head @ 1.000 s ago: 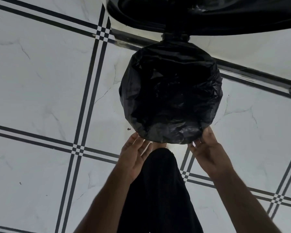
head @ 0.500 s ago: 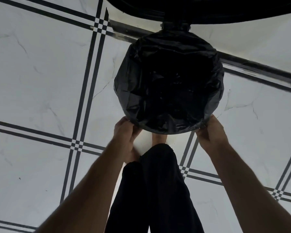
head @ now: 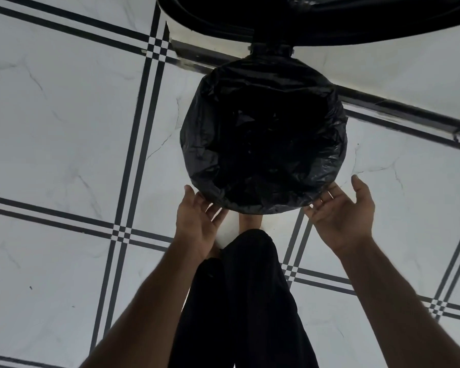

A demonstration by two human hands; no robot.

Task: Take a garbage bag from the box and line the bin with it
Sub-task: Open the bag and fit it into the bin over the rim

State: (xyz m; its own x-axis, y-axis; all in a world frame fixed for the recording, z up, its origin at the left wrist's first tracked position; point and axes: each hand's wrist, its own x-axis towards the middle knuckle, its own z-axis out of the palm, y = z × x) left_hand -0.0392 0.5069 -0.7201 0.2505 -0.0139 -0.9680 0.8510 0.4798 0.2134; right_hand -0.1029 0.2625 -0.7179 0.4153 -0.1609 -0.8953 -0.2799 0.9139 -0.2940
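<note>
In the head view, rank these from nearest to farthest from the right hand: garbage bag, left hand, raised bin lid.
1. Garbage bag: its near rim is right beside the right hand.
2. Left hand: across the bin's front.
3. Bin lid: behind the bin, at the top.

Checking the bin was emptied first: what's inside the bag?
Only dark, crumpled plastic shows inside the bag; nothing else is visible. Its bottom is too dark to tell, and the bin itself is covered by the bag.

Both hands spread at the bag's near edge

Left hand [head: 197,224] and right hand [head: 340,211] reach forward, palms up, fingers relaxed beside the garbage bag [head: 263,139].
</note>
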